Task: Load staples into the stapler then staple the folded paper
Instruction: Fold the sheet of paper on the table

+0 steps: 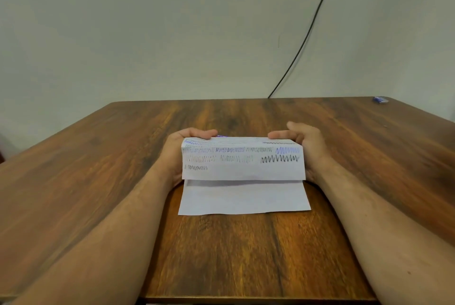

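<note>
head view: both hands, left hand (pixel 183 149) and right hand (pixel 302 142), pinch paper (pixel 242 174); palms hidden.

A wooden table (pixel 246 117) with dark brown grain and rounded far corners fills the lower view. Behind it stands a plain, pale grey-green wall (pixel 147 28). A black cable (pixel 310 25) runs diagonally down the wall to the table's far edge. Lighting is soft and even.
</note>
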`<action>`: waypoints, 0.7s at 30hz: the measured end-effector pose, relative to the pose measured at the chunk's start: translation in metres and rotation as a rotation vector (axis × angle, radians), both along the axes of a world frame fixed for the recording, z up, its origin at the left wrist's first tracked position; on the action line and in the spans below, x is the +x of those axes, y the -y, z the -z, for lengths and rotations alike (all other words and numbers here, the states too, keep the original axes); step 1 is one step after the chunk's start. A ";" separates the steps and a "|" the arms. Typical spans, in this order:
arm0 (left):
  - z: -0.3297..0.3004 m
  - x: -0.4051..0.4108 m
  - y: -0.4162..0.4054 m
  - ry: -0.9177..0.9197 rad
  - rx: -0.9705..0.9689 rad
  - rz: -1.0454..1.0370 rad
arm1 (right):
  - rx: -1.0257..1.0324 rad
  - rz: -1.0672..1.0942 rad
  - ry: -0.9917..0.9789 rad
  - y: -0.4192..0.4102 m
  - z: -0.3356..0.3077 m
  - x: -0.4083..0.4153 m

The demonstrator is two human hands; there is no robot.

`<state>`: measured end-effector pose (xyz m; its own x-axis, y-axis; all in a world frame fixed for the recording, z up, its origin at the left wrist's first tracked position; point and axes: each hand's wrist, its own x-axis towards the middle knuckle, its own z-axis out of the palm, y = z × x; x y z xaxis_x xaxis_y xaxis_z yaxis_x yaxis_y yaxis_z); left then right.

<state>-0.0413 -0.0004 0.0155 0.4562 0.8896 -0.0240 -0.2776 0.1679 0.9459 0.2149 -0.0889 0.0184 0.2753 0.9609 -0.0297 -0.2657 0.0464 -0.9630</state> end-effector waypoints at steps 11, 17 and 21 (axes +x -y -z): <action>0.002 -0.007 -0.001 0.141 -0.006 -0.012 | -0.017 -0.060 0.032 -0.004 0.004 -0.001; 0.003 -0.008 -0.001 0.024 0.009 0.116 | -0.006 -0.033 -0.019 -0.002 0.001 -0.002; 0.002 -0.005 -0.003 0.020 0.038 -0.034 | -0.042 -0.132 -0.079 0.000 0.001 0.001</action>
